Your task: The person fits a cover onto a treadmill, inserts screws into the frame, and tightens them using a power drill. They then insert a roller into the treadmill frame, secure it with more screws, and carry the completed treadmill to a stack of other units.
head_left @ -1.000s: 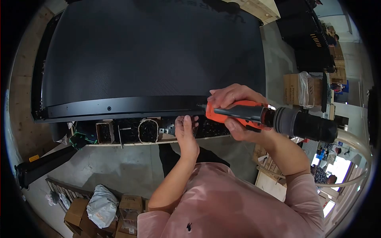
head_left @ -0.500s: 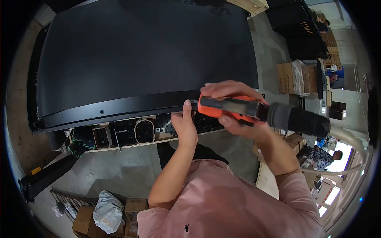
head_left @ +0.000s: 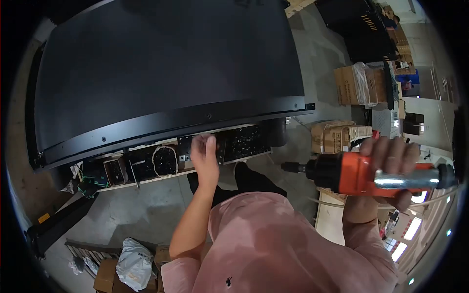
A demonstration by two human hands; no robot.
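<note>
Clasping the driver (head_left: 349,173), likely for control, right hand (head_left: 392,157) sits right of the deck (head_left: 166,63); left hand (head_left: 205,158) below, fingers' hold unclear

A grey floor (head_left: 146,210) runs beneath everything, shaded in broad dark patches at the lower left. There, a white plastic bag (head_left: 134,263) sits among cardboard boxes (head_left: 104,277), near a slatted rack (head_left: 90,251). Across the floor to the right stands a large carton (head_left: 346,85) beside clear plastic wrapping (head_left: 360,84), with further cartons (head_left: 337,137) below it in view. Dark panels (head_left: 347,27) stand at the upper right. Beyond, pale walls (head_left: 432,53) recede, and bright windows (head_left: 413,228) glow at the lower right.
</note>
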